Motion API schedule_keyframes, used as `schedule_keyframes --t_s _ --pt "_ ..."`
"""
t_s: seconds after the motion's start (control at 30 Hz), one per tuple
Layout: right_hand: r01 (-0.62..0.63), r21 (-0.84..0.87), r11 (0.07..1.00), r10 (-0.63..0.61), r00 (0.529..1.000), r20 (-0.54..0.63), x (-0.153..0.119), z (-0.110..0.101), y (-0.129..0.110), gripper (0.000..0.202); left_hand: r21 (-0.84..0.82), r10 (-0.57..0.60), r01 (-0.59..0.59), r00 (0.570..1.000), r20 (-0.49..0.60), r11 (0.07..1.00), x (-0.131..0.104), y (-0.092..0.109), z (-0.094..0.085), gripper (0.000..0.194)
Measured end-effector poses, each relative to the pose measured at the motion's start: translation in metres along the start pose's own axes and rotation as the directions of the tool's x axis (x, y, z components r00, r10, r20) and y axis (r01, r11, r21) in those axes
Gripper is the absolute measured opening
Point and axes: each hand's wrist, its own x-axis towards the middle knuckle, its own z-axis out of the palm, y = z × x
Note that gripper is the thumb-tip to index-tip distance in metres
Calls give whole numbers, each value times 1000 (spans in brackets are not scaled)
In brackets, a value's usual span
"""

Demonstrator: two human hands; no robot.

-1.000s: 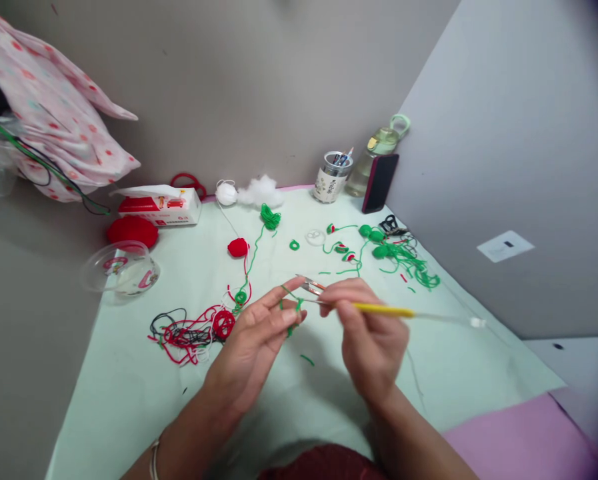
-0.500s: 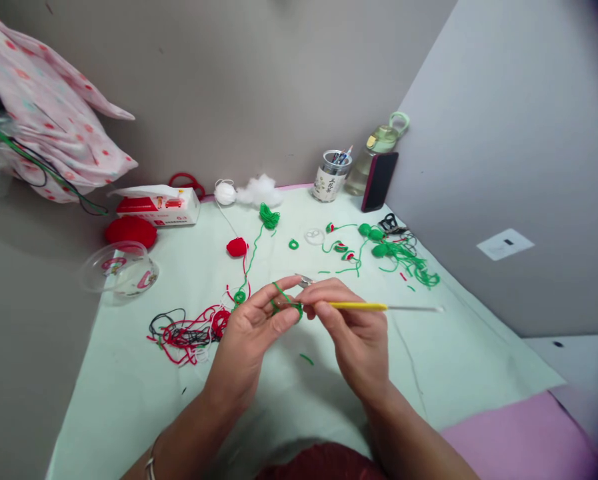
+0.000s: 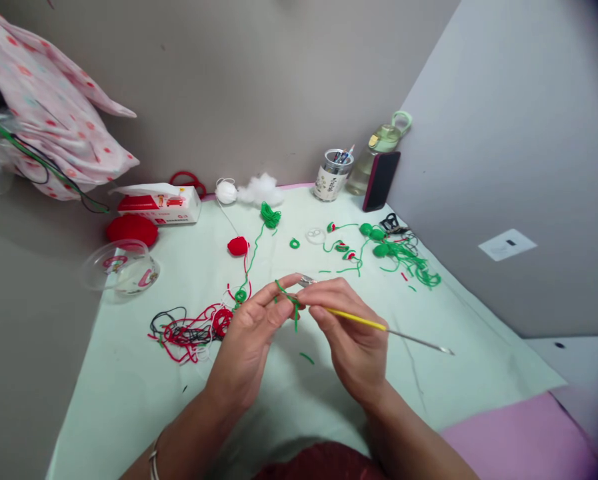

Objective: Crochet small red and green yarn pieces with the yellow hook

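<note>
My left hand (image 3: 249,340) pinches a small piece of green yarn (image 3: 295,308), with a strand looped over its raised index finger and a short tail hanging down. Close against it on the right, my right hand (image 3: 359,333) is closed around a crochet hook with a yellow handle (image 3: 361,320); the metal shaft points right and slightly down. The hook's working tip is hidden at the yarn by my fingers. A small silvery object (image 3: 306,281) shows just above the fingertips of my right hand.
Tangled red, black and white yarn (image 3: 193,333) lies left of my hands. Behind are a red yarn ball (image 3: 238,246), green yarn bundle (image 3: 270,215), tissue box (image 3: 161,205), pen can (image 3: 333,177), bottle (image 3: 363,167) and phone (image 3: 381,181). Green pieces (image 3: 381,250) lie at right.
The hook's free right end has tilted downward as my right hand turned. A green yarn tail now hangs below my left fingertips.
</note>
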Motion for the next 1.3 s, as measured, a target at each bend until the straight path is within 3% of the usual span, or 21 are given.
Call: schedule_keyframes --t_s 0.17,0.33,0.43,0.7,0.8,0.9,1.0,1.1,1.2,1.3 --pt "78 -21 997 -77 997 18 -4 3 0 27 -48 -54 54 998 21 997 1 0 0 50" --pt "-124 162 979 126 992 -2 -2 1 5 21 -17 -15 15 1000 15 1000 -1 1 -1 50" --pt "-146 201 969 151 988 -8 -1 1 6 20 -9 -1 1 1000 -12 1000 -1 2 -1 42" --pt "-63 58 996 62 998 13 -2 4 2 24 5 21 -21 999 -38 1000 1 -5 -3 52" --pt "105 -165 981 -103 995 19 -9 6 5 34 30 62 -60 996 -64 998 -1 -6 -1 57" --pt "198 -275 941 -201 979 18 -13 3 7 36 -86 -39 39 999 1 996 -1 -2 -1 56" --pt "11 -18 1000 -12 998 -53 -7 -4 6 23 -141 -104 107 994 26 984 1 4 -2 50" --pt "-91 160 983 103 993 -65 -2 -4 3 22 -72 9 -13 999 -50 997 0 4 -2 50" --pt "17 -59 998 -18 1000 -21 -4 1 0 21 -49 65 -68 996 -67 996 -2 -1 1 58" --pt "88 -142 986 -96 994 -54 -6 1 2 23 -119 -73 73 997 11 990 -2 -2 2 55"
